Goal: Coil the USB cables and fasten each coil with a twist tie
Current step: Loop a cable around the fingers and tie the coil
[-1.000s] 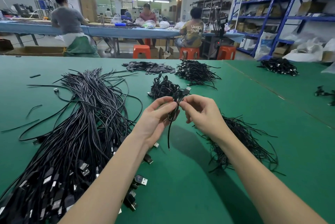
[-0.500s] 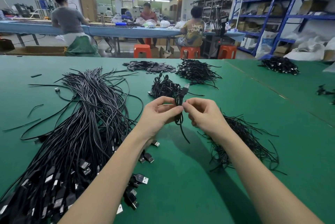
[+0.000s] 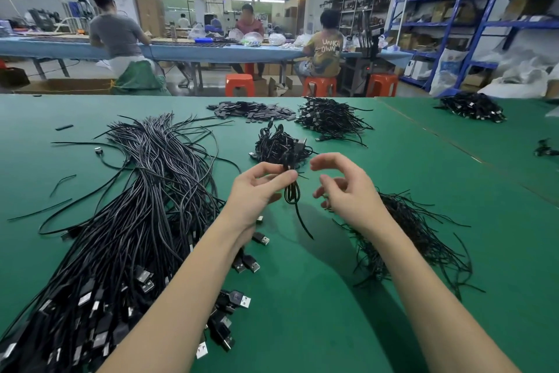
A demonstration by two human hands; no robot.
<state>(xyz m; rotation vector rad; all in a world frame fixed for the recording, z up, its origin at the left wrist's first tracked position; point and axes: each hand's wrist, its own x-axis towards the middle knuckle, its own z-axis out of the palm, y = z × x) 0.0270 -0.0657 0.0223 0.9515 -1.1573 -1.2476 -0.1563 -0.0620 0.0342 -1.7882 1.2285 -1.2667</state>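
One coiled cable hangs pinched in left fingers, seemingly tied.

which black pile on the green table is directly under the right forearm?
The heap of thin twist ties, right of the held coil. The long uncoiled cables lie under the left arm; the finished-coil piles sit farther back.

I'm looking at a factory assembly floor: green worktable, workers at twelve o'clock, blue shelving at two.
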